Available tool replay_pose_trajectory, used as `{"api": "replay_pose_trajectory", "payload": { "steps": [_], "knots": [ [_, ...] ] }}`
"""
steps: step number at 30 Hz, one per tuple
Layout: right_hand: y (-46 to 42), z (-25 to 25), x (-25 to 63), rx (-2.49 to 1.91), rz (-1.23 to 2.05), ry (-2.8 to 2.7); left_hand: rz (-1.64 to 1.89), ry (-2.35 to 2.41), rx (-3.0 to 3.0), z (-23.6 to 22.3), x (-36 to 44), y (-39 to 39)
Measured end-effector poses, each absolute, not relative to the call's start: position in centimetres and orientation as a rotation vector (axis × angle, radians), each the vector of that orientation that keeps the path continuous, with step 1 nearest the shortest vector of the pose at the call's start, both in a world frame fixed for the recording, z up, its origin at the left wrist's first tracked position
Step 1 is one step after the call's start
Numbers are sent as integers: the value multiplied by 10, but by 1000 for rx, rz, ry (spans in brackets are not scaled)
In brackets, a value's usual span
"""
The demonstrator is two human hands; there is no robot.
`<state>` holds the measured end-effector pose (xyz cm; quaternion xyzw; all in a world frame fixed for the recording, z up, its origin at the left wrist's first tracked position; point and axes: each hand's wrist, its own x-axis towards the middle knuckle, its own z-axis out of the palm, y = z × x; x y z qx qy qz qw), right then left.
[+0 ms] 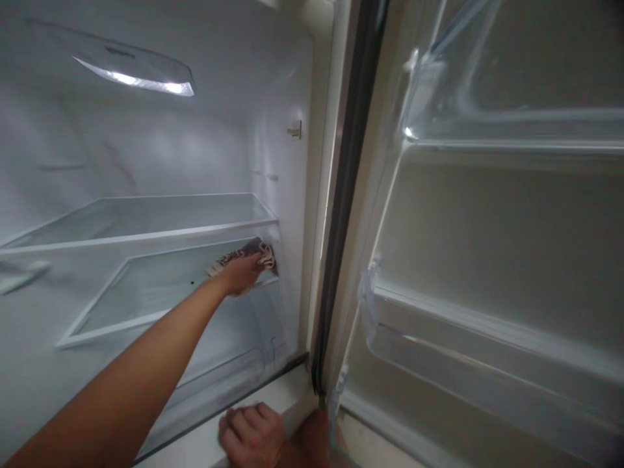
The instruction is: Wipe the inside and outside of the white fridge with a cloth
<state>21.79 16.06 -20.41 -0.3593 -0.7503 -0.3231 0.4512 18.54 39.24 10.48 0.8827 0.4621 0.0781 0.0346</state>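
Observation:
My left hand reaches into an open refrigerator from the lower left. Its fingers are closed on a patterned cloth, brown and cream with a dark part. The cloth lies against the right end of the lower glass shelf, beside the inner side wall. A small dark spot shows on that shelf, left of the hand. Down at the bottom, my right hand rests with curled fingers by the fridge's white front edge; nothing shows in it.
Above the cloth runs an upper glass shelf. A lit lamp is on the ceiling. The open door on the right carries clear bins, with a dark gasket along its hinge side. A transparent drawer sits below.

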Motion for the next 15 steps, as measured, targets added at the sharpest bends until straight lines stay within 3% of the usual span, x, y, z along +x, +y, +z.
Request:
{"api": "replay_pose_trajectory", "payload": {
  "steps": [7,15],
  "knots": [
    [146,-189,227,-960,-653,-1983,58,1700,2682,119,119,322],
    [151,-167,223,-998,-490,-2356,-73,2224,2397,142,2,309]
  ]
}}
